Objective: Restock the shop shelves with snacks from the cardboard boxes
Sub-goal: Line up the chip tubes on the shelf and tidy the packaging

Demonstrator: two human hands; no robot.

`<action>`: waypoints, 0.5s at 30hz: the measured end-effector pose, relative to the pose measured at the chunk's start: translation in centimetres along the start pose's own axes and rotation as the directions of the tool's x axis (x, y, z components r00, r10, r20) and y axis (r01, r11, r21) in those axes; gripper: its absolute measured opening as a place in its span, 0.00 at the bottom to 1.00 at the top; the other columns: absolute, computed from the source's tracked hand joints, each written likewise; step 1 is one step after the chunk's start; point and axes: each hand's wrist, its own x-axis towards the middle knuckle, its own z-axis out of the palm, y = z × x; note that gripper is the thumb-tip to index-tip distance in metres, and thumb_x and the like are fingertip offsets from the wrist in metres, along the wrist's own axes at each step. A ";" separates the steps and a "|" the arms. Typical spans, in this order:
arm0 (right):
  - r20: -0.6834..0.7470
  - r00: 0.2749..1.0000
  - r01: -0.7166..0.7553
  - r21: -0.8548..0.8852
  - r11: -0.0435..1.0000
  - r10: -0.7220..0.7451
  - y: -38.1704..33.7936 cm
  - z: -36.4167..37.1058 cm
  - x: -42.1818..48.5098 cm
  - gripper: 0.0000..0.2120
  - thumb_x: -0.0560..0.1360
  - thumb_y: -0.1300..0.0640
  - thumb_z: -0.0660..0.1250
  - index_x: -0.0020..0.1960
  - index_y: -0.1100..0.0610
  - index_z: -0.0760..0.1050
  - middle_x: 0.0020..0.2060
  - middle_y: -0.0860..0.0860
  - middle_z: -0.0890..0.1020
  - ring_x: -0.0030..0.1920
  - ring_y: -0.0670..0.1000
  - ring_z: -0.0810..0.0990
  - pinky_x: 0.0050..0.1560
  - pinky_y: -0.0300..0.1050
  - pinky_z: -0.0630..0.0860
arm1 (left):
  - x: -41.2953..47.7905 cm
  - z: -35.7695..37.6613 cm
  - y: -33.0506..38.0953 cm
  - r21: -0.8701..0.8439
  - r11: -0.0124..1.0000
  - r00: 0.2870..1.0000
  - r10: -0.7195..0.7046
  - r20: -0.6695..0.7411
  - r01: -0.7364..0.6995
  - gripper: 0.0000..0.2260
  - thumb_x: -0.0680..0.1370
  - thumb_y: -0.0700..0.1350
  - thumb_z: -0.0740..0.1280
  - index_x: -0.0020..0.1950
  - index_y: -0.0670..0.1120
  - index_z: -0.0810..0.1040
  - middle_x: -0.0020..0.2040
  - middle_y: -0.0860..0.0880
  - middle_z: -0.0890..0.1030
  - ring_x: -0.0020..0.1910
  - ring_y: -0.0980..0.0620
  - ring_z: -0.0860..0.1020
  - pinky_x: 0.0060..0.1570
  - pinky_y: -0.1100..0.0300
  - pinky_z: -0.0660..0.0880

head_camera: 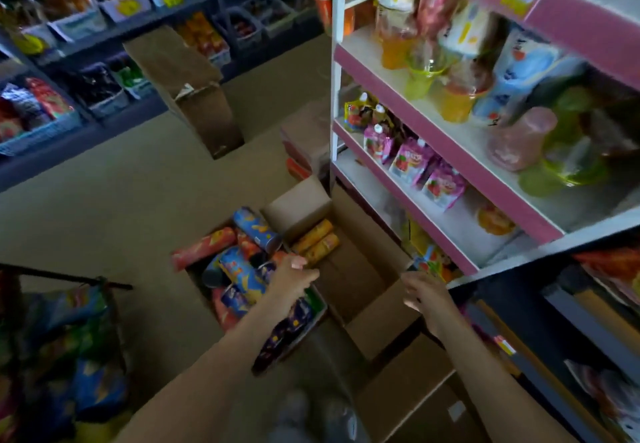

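Under the left grip (pixel 294 281): open cardboard box (pixel 353 269) on the floor, with snack tubes piled loose and crosswise in its left half. The blue tube (pixel 256 228) is just past the knuckles, the red tube (pixel 204 247) further left, and the dark purple tube (pixel 287 333) is below the wrist. Two orange tubes (pixel 317 240) lie just beyond the fingertips, at the edge of the box's bare right half.

Grip state:
- **Left grip:** fingers curl down among the tubes. Blur hides whether they close round one, so can't tell.
- **Right grip (pixel 424 295):** hangs over the box's right flap, near the foot of the pink shelves (pixel 446 146). Fingers are bent; holding anything or not, can't tell. A small carton (pixel 427 262) sits just beyond it; contact unclear.

Doing the pick well, my read:
- Take a top-layer tube only. Pulling a buried one would likely roll its neighbours.
- Wrap round mid-body, not the cap end, and lift straight up clear of the flap.
- The orange pair looks easiest: nothing lies on it and there's free space beside it.
- Keep the right grip free to steady stock already on the shelf. The pouches (pixel 412 162) up-right of it stand close to the edge.
- Stand tubes upright; laid flat they'd likely roll.
- Which shelf takes tubes isn't evident from here.
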 end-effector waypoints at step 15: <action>-0.284 0.926 -0.275 -0.061 0.959 0.248 16.8 2.0 24.8 0.08 0.79 0.58 0.63 0.56 0.55 0.76 0.52 0.56 0.79 0.51 0.56 0.78 0.56 0.52 0.76 | 22.0 19.0 -15.3 0.297 0.952 0.954 -0.154 0.257 0.073 0.24 0.75 0.45 0.70 0.70 0.51 0.67 0.63 0.45 0.70 0.40 0.57 0.73 0.32 0.71 0.68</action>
